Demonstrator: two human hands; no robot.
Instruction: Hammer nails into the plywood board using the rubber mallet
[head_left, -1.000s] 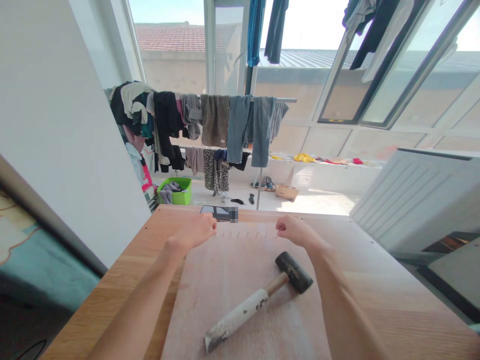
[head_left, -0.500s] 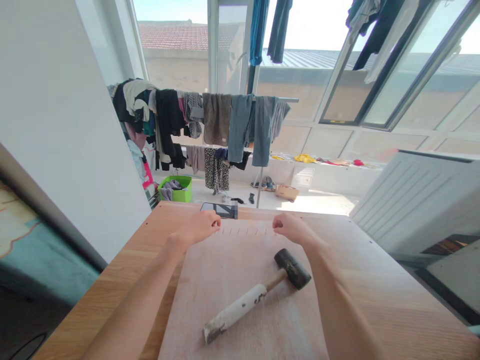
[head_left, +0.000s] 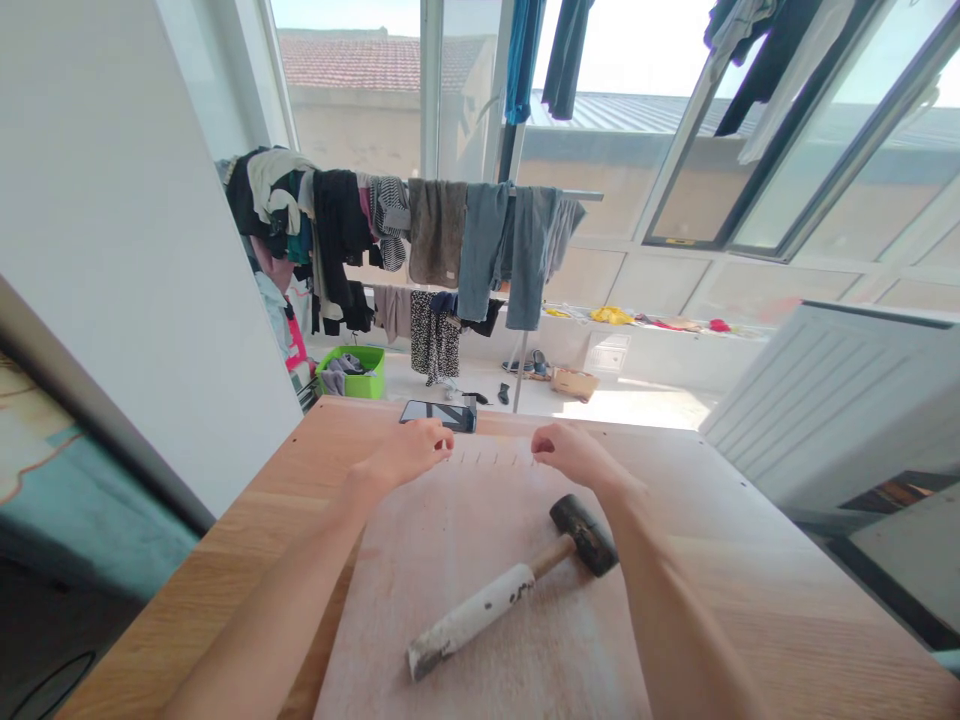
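Left hand [head_left: 420, 450] held at left end of row of thin nail-like pieces [head_left: 478, 460], right hand [head_left: 568, 450] at right end. Fingers curled in both grips; whether piece is pinched in either cannot be told. Row lined across far part of pale board [head_left: 442, 545], laid on wooden desk [head_left: 750, 530]. Mallet [head_left: 495, 603] laid slantwise on board, nearer than row. Phone [head_left: 429, 412] placed just beyond left hand.
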